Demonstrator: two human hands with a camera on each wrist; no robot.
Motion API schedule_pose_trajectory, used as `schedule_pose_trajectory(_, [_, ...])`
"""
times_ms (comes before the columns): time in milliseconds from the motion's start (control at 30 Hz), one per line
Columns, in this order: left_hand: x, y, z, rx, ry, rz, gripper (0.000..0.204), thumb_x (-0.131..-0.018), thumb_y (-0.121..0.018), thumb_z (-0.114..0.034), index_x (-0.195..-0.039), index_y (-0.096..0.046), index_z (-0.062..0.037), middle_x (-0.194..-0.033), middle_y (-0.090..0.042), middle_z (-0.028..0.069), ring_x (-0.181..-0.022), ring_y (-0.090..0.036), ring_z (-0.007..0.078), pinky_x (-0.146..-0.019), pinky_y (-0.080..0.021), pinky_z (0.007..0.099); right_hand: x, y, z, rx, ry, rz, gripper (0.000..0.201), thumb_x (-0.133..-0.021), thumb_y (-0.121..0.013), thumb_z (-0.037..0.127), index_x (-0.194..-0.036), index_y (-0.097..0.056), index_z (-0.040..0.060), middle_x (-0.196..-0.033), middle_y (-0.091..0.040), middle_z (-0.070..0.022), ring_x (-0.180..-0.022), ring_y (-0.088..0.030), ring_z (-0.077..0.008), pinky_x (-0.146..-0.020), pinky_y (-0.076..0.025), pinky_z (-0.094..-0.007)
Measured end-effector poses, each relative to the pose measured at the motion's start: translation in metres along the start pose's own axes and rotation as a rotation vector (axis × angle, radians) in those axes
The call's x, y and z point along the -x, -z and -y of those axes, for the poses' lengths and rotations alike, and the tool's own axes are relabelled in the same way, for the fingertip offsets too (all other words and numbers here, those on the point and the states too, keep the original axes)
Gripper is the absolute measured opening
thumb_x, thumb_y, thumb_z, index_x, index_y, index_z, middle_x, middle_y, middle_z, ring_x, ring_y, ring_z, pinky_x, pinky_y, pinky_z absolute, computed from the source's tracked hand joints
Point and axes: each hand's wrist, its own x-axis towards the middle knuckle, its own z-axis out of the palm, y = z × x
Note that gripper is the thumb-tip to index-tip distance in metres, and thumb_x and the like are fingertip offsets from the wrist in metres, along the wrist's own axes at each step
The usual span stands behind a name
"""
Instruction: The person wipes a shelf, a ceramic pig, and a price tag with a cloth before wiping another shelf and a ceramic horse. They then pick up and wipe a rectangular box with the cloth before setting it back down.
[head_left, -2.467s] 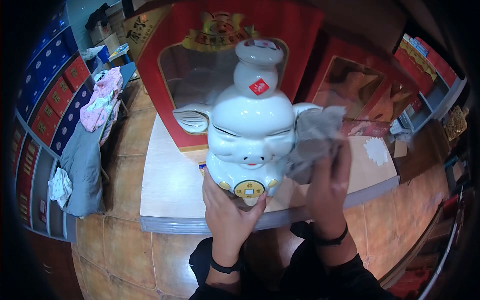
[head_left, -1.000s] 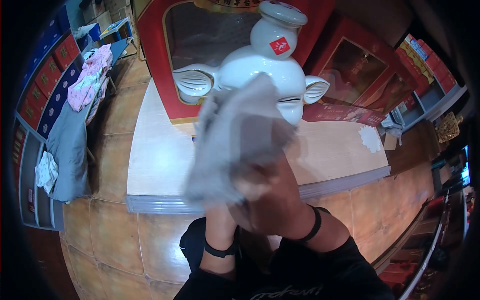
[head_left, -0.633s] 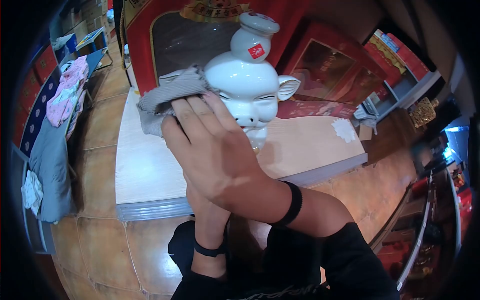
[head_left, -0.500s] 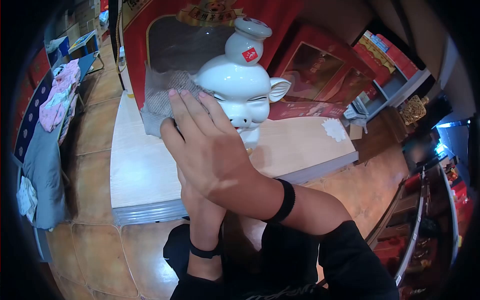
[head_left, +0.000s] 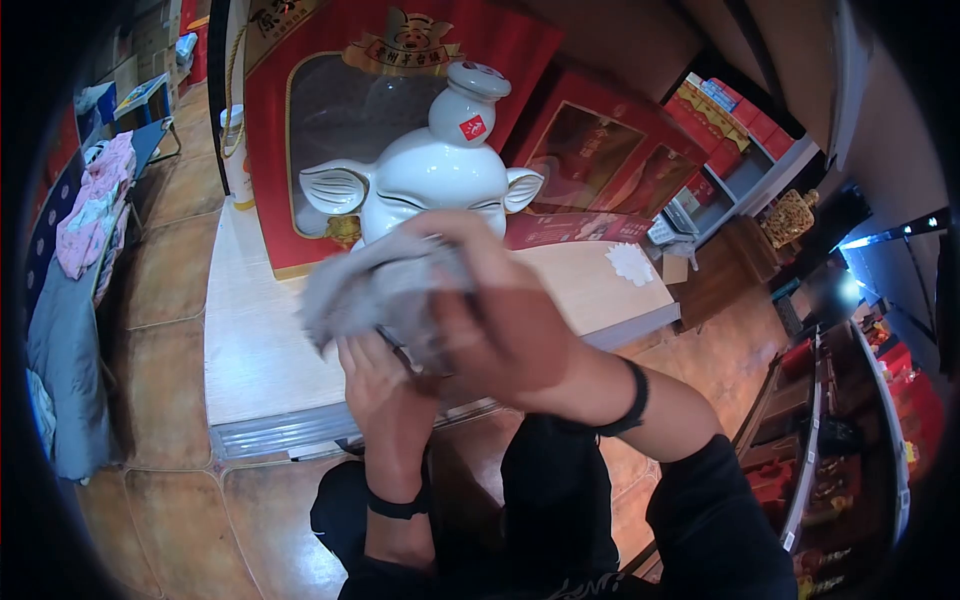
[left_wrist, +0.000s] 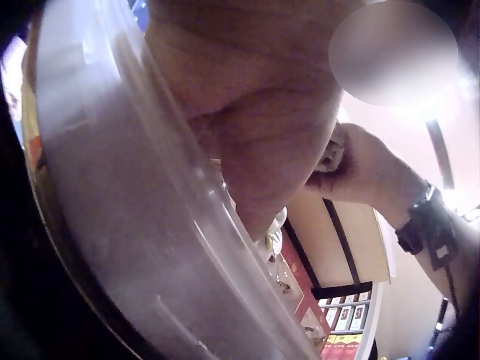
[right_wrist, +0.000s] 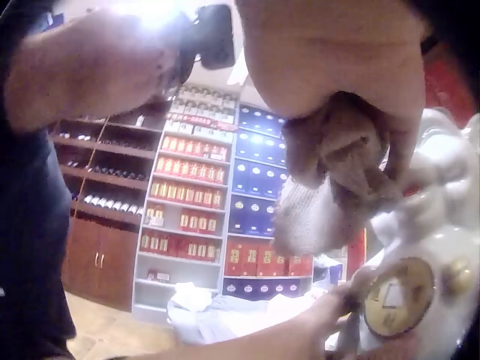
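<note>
A glossy white ceramic pig figurine [head_left: 430, 190] with a jar shape on its head stands on the pale tabletop. My right hand [head_left: 515, 325] grips a bunched grey cloth [head_left: 375, 290] across the pig's lower face and front; cloth and fingers are blurred. Below it, my left hand [head_left: 385, 400] holds the figurine low down, its fingertips partly hidden behind the cloth. In the right wrist view the left fingers lie beside the gold coin emblem [right_wrist: 401, 296] on the pig's belly, with the cloth hanging just above.
Close behind the pig stands a large red windowed gift box [head_left: 275, 170]; another red box [head_left: 590, 150] is to its right. A white scalloped paper [head_left: 628, 264] lies on the tabletop [head_left: 260, 340]. A cot with grey bedding [head_left: 75, 340] stands left.
The right hand and cloth have gone from the pig's right ear to the left ear, then down to its front. Both ears show now. The left hand stays low on the figurine.
</note>
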Motion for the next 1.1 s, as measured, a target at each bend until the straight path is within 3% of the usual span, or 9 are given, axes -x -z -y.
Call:
schedule_pose_trajectory(67, [-0.007,0.022,-0.022,0.107,0.015,-0.102,0.103,-0.08,-0.089,-0.018,-0.159,-0.029,0.0086,-0.157,-0.044,0.0306,-0.148,-0.039,0.0486,-0.123,-0.037,0.0503,0.012,0.022,-0.015,-0.217,-0.12,-0.124,0.031,-0.105,-0.054,0.011,-0.134,-0.057,0.0025,-0.132,-0.061,-0.0098,-0.121,-0.063,-0.0213,-0.105,-0.052,-0.0385])
schedule_pose_trajectory(100, [-0.011,0.03,-0.03,0.161,0.025,-0.155,0.108,-0.079,-0.09,-0.015,-0.16,-0.025,0.0118,-0.157,-0.043,0.0331,-0.149,-0.039,0.05,-0.123,-0.037,0.051,0.015,0.036,-0.038,-0.246,-0.068,-0.205,0.03,-0.107,-0.051,0.012,-0.135,-0.056,0.0037,-0.132,-0.06,-0.0086,-0.12,-0.063,-0.0178,-0.103,-0.053,-0.0368])
schedule_pose_trajectory(233, [-0.01,0.027,-0.034,0.198,0.018,-0.238,0.111,-0.078,-0.092,-0.017,-0.16,-0.023,0.0129,-0.157,-0.041,0.0352,-0.146,-0.043,0.051,-0.121,-0.041,0.0513,0.006,0.108,-0.047,-0.433,-0.333,-0.515,0.032,-0.109,-0.047,0.015,-0.136,-0.058,0.0025,-0.125,-0.068,-0.0112,-0.115,-0.069,-0.0207,-0.102,-0.057,-0.0372])
schedule_pose_trajectory(333, [-0.012,0.025,-0.032,0.171,0.001,-0.258,0.112,-0.08,-0.091,-0.022,-0.161,-0.023,0.0124,-0.157,-0.041,0.0353,-0.146,-0.044,0.0512,-0.12,-0.042,0.0513,-0.013,0.144,-0.049,-0.447,-0.263,-0.612,0.032,-0.111,-0.046,0.019,-0.133,-0.06,0.0008,-0.124,-0.069,-0.0118,-0.115,-0.069,-0.0214,-0.101,-0.057,-0.0398])
schedule_pose_trajectory(433, [-0.011,0.023,-0.034,0.145,0.035,-0.242,0.113,-0.08,-0.09,-0.027,-0.161,-0.022,0.0119,-0.158,-0.041,0.0353,-0.147,-0.043,0.051,-0.121,-0.041,0.0511,-0.033,0.14,-0.043,-0.448,-0.249,-0.653,0.033,-0.112,-0.046,0.021,-0.138,-0.057,0.0031,-0.128,-0.067,-0.0118,-0.119,-0.067,-0.022,-0.101,-0.056,-0.0405])
schedule_pose_trajectory(633, [-0.013,0.023,-0.04,0.118,0.115,-0.2,0.113,-0.081,-0.089,-0.031,-0.162,-0.022,0.0104,-0.158,-0.04,0.0354,-0.148,-0.042,0.0504,-0.122,-0.04,0.0508,-0.07,0.091,-0.045,-0.518,-0.056,-0.478,0.038,-0.112,-0.045,0.021,-0.147,-0.05,0.0086,-0.135,-0.063,-0.0125,-0.123,-0.064,-0.0236,-0.104,-0.054,-0.0403])
schedule_pose_trajectory(733, [-0.013,0.022,-0.042,0.101,0.113,-0.211,0.112,-0.081,-0.088,-0.03,-0.162,-0.022,0.0101,-0.158,-0.041,0.0353,-0.148,-0.042,0.0499,-0.122,-0.04,0.0504,-0.082,0.083,-0.046,-0.614,-0.067,-0.374,0.036,-0.111,-0.044,0.019,-0.144,-0.052,0.0065,-0.133,-0.064,-0.0124,-0.12,-0.064,-0.0237,-0.104,-0.054,-0.041])
schedule_pose_trajectory(867, [-0.014,0.021,-0.041,0.083,0.108,-0.22,0.113,-0.079,-0.089,-0.029,-0.161,-0.023,0.0114,-0.158,-0.041,0.035,-0.147,-0.043,0.0499,-0.121,-0.041,0.05,-0.091,0.079,-0.033,-0.741,-0.265,-0.296,0.037,-0.11,-0.046,0.027,-0.131,-0.061,0.0018,-0.123,-0.069,-0.0124,-0.114,-0.067,-0.0248,-0.105,-0.053,-0.0424])
schedule_pose_trajectory(1100, [-0.016,0.02,-0.041,0.076,0.091,-0.25,0.114,-0.076,-0.09,-0.028,-0.16,-0.025,0.0124,-0.156,-0.042,0.0347,-0.144,-0.046,0.05,-0.12,-0.043,0.05,-0.124,0.09,-0.043,-0.881,-0.133,-0.126,0.036,-0.105,-0.054,0.032,-0.123,-0.067,0.0034,-0.111,-0.073,-0.0116,-0.1,-0.071,-0.0239,-0.09,-0.057,-0.0381])
